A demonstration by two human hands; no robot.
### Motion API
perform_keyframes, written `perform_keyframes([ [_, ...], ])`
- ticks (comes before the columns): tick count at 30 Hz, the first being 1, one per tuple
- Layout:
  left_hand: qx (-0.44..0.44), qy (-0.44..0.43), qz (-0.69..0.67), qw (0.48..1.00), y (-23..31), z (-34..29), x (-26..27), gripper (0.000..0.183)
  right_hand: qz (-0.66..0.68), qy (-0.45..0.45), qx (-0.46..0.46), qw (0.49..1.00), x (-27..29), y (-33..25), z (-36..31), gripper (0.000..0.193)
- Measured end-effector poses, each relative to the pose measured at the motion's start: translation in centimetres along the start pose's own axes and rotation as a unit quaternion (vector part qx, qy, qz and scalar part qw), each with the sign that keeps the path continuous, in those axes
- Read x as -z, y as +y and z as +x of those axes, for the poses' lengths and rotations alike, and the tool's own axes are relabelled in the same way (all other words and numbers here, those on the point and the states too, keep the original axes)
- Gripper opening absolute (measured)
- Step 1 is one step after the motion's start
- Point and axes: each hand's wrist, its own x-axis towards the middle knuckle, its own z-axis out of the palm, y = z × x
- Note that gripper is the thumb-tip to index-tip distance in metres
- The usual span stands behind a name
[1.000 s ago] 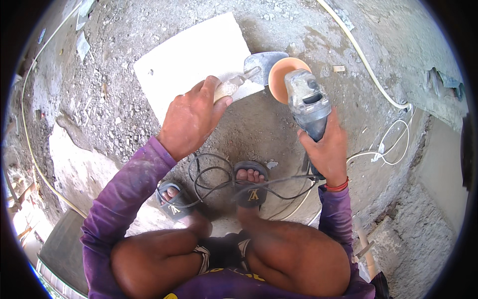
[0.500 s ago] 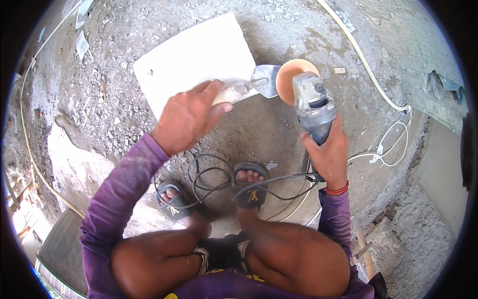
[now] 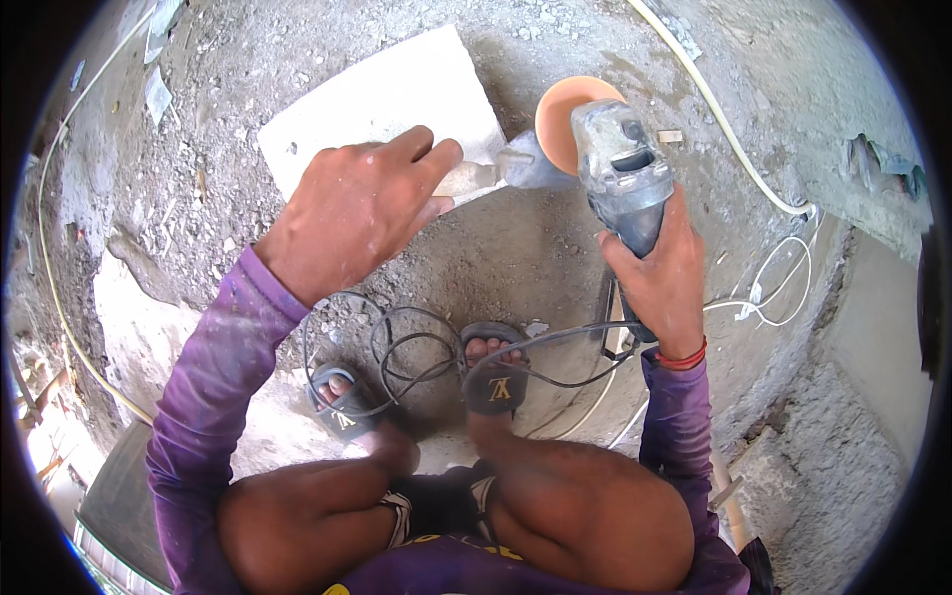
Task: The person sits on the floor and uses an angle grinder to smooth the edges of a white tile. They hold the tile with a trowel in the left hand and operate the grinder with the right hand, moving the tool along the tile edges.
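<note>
Gritty ground [image 3: 555, 263] — left hand [image 3: 347, 213] grips trowel [image 3: 540, 169], right hand [image 3: 664, 273] grinder [image 3: 623, 164] — gold letters [image 3: 500, 388] on sandals [image 3: 479, 397].

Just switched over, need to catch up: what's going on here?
The person's left hand holds a trowel, the right hand an angle grinder. The grinder's orange disc is close by the trowel's blade; whether they touch is unclear. A flat white panel lies on the ground.

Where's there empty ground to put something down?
Bare dirt lies between the white sheet, black cord and right hand, and more between that hand and the pale hose. It's crowded around the sandals, where the cord loops, and by the trowel and grinder.
</note>
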Motion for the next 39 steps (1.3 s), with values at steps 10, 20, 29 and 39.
perform_keyframes([
  [10, 0.019, -0.007, 0.008, 1.000, 0.8, -0.6, -0.5, 0.039, 0.025, 0.005, 0.005, 1.000, 0.3, -0.8, 0.4, 0.055],
  [20, 0.000, 0.072, 0.040, 0.997, 2.8, -1.5, -1.0, 0.027, 0.044, 0.014, -0.028, 0.999, 1.4, -2.2, -0.8, 0.057],
  [29, 0.005, 0.070, 0.041, 0.997, 2.7, -1.4, -1.4, 0.029, 0.008, 0.003, -0.019, 1.000, 2.0, -3.1, -0.8, 0.056],
  [39, 0.000, 0.093, 0.055, 0.994, 2.5, -1.6, -1.5, 0.033, 0.003, 0.004, -0.016, 1.000, 1.9, -2.9, -0.7, 0.060],
])
